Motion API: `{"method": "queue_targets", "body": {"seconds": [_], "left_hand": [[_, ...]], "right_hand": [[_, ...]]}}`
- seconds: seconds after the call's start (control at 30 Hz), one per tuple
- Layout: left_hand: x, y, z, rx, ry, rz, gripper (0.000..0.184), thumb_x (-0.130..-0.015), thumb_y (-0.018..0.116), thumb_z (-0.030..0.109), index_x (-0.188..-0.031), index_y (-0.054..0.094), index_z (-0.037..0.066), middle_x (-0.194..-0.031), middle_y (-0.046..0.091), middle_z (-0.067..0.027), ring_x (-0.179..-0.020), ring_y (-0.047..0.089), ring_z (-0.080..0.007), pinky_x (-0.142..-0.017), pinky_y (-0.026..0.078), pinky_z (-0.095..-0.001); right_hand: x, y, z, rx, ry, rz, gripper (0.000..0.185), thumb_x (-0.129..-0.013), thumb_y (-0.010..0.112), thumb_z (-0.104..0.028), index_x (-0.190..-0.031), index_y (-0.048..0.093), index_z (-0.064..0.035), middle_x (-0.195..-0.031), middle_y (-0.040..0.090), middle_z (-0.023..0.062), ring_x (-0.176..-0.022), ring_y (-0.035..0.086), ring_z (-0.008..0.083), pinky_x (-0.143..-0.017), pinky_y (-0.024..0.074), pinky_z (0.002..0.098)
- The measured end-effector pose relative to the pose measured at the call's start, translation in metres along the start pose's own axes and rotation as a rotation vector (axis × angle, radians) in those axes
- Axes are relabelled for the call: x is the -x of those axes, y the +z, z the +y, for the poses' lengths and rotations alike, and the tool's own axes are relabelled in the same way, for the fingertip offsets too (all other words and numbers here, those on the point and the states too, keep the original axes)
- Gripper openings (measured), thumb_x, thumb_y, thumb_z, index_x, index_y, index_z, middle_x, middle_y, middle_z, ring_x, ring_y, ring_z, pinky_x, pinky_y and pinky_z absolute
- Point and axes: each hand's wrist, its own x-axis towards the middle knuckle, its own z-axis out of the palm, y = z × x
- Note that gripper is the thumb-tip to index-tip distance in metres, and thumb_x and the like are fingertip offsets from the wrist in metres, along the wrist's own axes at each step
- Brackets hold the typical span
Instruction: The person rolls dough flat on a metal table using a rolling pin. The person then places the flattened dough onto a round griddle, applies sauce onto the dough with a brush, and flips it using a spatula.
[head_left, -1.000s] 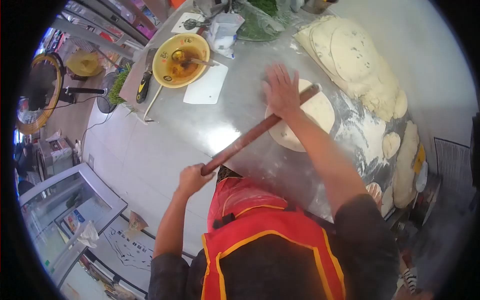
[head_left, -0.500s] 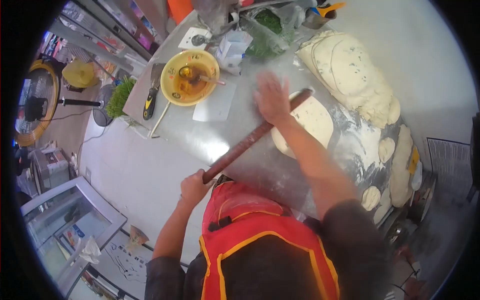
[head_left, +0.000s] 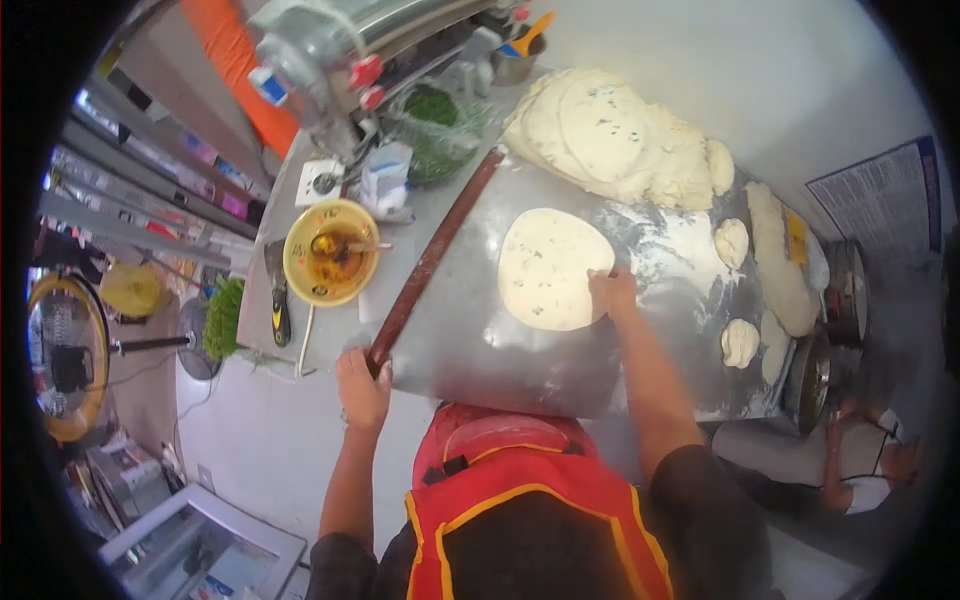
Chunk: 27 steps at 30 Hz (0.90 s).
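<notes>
My left hand (head_left: 362, 390) is closed round the near end of a long dark-red rolling pin (head_left: 438, 255), which lies slanted across the metal table. With my right hand (head_left: 611, 292) I pinch the right edge of a flat round dough sheet (head_left: 550, 265) flecked with green. The sheet lies on the bare metal, and the pin is to its left, apart from it. A large pile of pale dough (head_left: 650, 150) sits beyond the sheet, and white flour (head_left: 675, 245) is spread to its right.
A yellow bowl (head_left: 297, 240) of brown liquid stands at left, beside a yellow-and-black handled tool (head_left: 279, 320). Bagged greens (head_left: 440, 140) lie at the back. Small dough pieces (head_left: 739, 343) and a long dough roll (head_left: 783, 260) are at right. Another person (head_left: 865, 450) appears at lower right.
My right hand has left the rolling pin and now grips the dough sheet's right edge. The pin has shifted left, off the sheet, in my left hand. The view has turned.
</notes>
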Motion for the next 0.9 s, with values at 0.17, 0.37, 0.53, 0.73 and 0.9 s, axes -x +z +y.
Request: {"method": "queue_targets", "body": {"seconds": [0.17,0.37,0.53,0.73,0.9], "left_hand": [[-0.042,0.037,0.096,0.458,0.280,-0.101,0.029,-0.089,0.059,0.015,-0.113,0.055,-0.001,-0.109,0.060,-0.0193,-0.102,0.057,-0.0355,-0.093,0.043,-0.0412],[-0.091,0.193,0.152,1.834,-0.287,-0.349,0.041,-0.099,0.040,0.038,-0.128,0.050,0.011,-0.121,0.058,-0.0107,-0.111,0.055,-0.0255,-0.096,0.044,-0.0374],[-0.120,0.104,0.199,2.394,0.176,-0.363,0.046,-0.097,0.044,0.042,-0.133,0.044,0.014,-0.125,0.054,-0.0075,-0.114,0.053,-0.0207,-0.094,0.047,-0.0390],[-0.231,0.033,0.364,1.445,-0.264,-0.200,0.052,-0.094,0.050,0.043,-0.129,0.046,0.005,-0.119,0.056,-0.0116,-0.112,0.054,-0.0236,-0.094,0.044,-0.0365],[-0.343,0.127,0.370,0.624,0.145,-0.162,0.071,-0.085,0.062,0.046,-0.130,0.042,-0.006,-0.128,0.050,-0.0250,-0.125,0.045,-0.0331,-0.104,0.034,-0.0383]], "right_hand": [[0.025,0.008,-0.021,0.298,-0.782,0.361,0.044,-0.079,0.065,-0.026,-0.115,0.055,-0.0030,-0.089,0.065,0.0199,-0.080,0.064,0.0376,-0.074,0.0500,0.0464],[0.139,0.013,-0.135,0.210,-1.166,-0.311,0.028,-0.086,0.056,-0.023,-0.107,0.054,-0.0034,-0.092,0.065,0.0201,-0.081,0.063,0.0403,-0.069,0.0496,0.0472],[0.139,-0.020,-0.163,-0.197,-1.135,-0.298,0.018,-0.085,0.059,-0.012,-0.102,0.059,-0.0065,-0.085,0.065,0.0189,-0.077,0.066,0.0288,-0.064,0.0507,0.0378],[0.007,-0.099,-0.192,-0.757,-0.715,-0.089,0.017,-0.087,0.058,-0.005,-0.104,0.062,-0.0049,-0.079,0.062,0.0016,-0.071,0.055,0.0063,-0.059,0.0453,0.0241],[-0.133,-0.133,-0.149,-0.326,-0.487,0.222,0.026,-0.085,0.061,-0.012,-0.107,0.058,0.0004,-0.097,0.064,0.0154,-0.093,0.061,0.0257,-0.081,0.0474,0.0364]]}}
